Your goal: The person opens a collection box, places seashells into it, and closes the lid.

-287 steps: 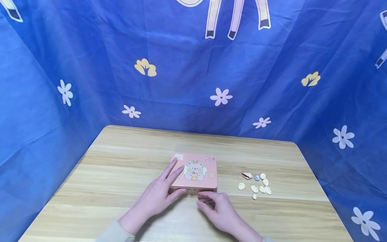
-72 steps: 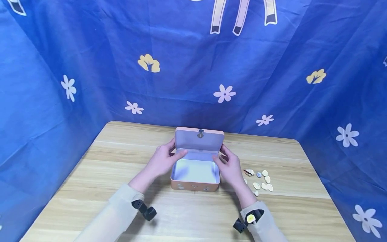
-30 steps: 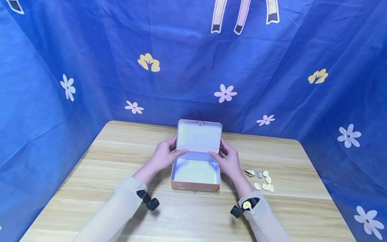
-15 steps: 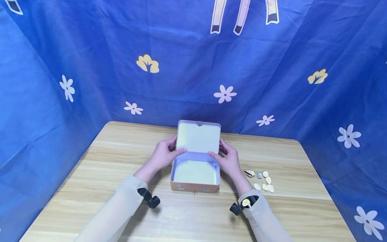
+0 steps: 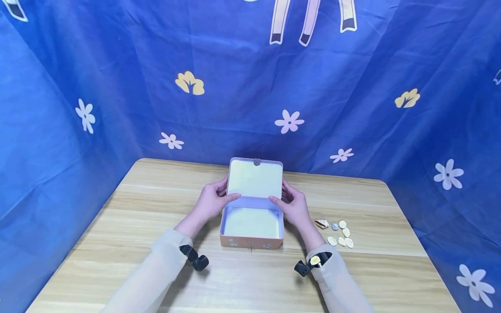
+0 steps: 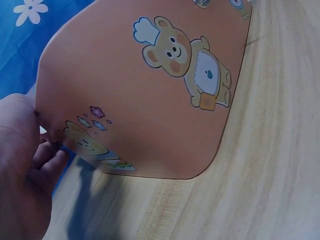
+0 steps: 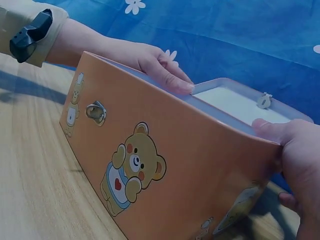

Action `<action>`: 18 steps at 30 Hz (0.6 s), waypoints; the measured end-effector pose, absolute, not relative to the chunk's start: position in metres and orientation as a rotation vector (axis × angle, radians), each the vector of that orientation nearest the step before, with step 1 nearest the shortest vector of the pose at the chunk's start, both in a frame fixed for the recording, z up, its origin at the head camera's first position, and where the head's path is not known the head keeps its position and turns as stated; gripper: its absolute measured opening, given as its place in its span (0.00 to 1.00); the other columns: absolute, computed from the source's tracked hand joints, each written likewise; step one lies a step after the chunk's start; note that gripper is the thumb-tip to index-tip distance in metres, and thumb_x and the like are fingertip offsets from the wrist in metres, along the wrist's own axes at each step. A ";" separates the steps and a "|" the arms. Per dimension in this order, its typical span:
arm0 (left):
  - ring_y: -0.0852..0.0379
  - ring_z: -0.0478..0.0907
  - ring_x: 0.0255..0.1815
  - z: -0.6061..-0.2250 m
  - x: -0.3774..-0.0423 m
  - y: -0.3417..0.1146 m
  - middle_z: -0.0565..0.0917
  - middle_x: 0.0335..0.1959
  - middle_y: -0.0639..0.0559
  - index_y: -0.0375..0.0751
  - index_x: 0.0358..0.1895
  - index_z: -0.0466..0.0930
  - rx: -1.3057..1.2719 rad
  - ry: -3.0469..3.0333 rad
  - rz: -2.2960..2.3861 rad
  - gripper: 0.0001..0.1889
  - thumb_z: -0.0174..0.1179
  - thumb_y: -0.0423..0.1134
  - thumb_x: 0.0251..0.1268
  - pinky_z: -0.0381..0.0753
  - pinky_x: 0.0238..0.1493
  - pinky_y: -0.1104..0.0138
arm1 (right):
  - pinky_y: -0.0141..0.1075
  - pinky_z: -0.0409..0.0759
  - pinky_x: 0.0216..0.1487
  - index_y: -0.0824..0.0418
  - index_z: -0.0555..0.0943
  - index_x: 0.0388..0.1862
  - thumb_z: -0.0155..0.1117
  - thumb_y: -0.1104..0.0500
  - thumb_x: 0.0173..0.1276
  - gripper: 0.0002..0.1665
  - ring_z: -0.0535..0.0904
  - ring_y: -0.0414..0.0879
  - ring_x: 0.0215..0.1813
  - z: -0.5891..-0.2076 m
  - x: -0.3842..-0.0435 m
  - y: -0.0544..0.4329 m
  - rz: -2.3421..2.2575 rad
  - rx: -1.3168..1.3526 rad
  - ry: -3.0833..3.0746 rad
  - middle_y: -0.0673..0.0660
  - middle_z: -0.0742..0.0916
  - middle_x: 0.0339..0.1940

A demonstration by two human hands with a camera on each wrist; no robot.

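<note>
A pink-orange tin box [image 5: 250,242] stands at the middle of the table with its lid [image 5: 255,177] raised and leaning back. Its pale inside shows nothing in it. At the back left corner my left hand [image 5: 211,200] grips the tin, thumb over the inner side and fingers outside behind it. My right hand [image 5: 294,205] holds the back right corner the same way. The right wrist view shows the latch loop [image 7: 96,113] on the front wall, bear pictures, and the lid's clasp [image 7: 264,101]. Fingertips behind the tin are mostly hidden.
Several small pale seashells [image 5: 345,232], a striped conical shell [image 5: 322,223] and a bluish round shell [image 5: 335,226] lie right of the right forearm. A blue patterned cloth [image 5: 250,87] hangs behind the wooden table [image 5: 164,174]. Black wrist cameras sit at both cuffs.
The tin was closed at first, with both hands at its front. Its lid then swung up and back, the hands moving to the rear corners. Over the last second little has moved.
</note>
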State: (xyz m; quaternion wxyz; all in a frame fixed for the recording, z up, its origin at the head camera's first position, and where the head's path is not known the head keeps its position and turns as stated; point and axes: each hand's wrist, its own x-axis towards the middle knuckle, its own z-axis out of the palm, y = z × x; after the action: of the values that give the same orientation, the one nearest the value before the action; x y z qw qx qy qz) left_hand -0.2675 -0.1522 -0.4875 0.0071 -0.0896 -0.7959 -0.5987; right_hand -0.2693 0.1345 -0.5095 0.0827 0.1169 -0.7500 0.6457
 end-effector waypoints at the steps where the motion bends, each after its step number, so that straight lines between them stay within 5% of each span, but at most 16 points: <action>1: 0.44 0.77 0.69 -0.488 -0.268 -0.152 0.73 0.73 0.37 0.32 0.79 0.63 -0.269 -2.488 -1.879 0.43 0.77 0.39 0.66 0.80 0.61 0.67 | 0.45 0.81 0.66 0.71 0.70 0.77 0.80 0.67 0.64 0.45 0.83 0.61 0.65 -0.510 -0.269 0.134 1.938 0.336 -2.243 0.69 0.85 0.64; 18: 0.41 0.76 0.70 -0.495 -0.269 -0.151 0.72 0.74 0.34 0.27 0.78 0.64 -0.195 -2.483 -1.940 0.43 0.76 0.41 0.67 0.79 0.63 0.65 | 0.49 0.73 0.74 0.78 0.64 0.77 0.74 0.66 0.71 0.43 0.74 0.65 0.73 -0.479 -0.253 0.133 2.024 0.269 -2.384 0.75 0.76 0.72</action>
State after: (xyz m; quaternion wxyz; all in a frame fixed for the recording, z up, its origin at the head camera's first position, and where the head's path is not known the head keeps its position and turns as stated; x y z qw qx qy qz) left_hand -0.2691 -0.1505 -0.4952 -0.0079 -0.0619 -0.7865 -0.6144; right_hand -0.2533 0.1333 -0.4789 0.0014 0.0858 -0.7596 0.6447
